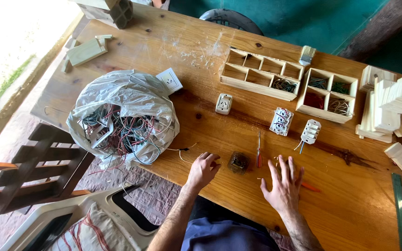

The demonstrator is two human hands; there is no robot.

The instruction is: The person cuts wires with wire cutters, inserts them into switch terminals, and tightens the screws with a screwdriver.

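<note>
You're at a wooden table [331, 218] outdoors, daylight from your left

The table is knotty varnished pine with pale scratches near its far edge. Below you on the left lies a paved brick floor [5, 139], running into a strip of grass [1, 93] and washed-out sunlit ground. A dark slatted wooden chair [38, 167] stands beside the table's left corner, a white plastic chair [70, 218] nearer you. Beyond the far edge you see a dark plastic chair back [231, 19], a green floor [303, 18] and a brown beam [378, 25]
</note>
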